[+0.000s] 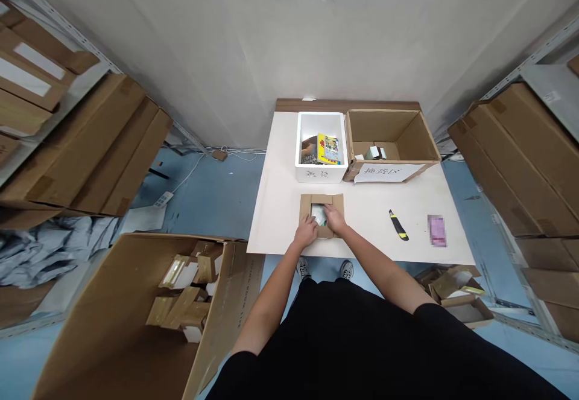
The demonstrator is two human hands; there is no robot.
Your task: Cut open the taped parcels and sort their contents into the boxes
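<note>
On the white table in front of me lies a small cardboard box (pixel 305 205) with its flaps folded outward. Inside it is a pale, shiny item in what looks like plastic wrapping (pixel 318 213), with a bit of green at its lower edge. My left hand (pixel 307 231) is at the box's left front side, its fingers curled over the edge beside the wrapped item. From the right, my right hand (pixel 335 219) reaches into the opening, fingertips closed at the item's upper right edge. The fingertips of both hands are partly hidden.
A black and yellow box cutter (pixel 398 225) and a blurred pink-purple item (pixel 436 231) lie to the right. Behind stand a white bin (pixel 321 174) with books and a labelled cardboard box (pixel 384 172). A large carton (pixel 90 303) holds several small boxes at left; shelves flank both sides.
</note>
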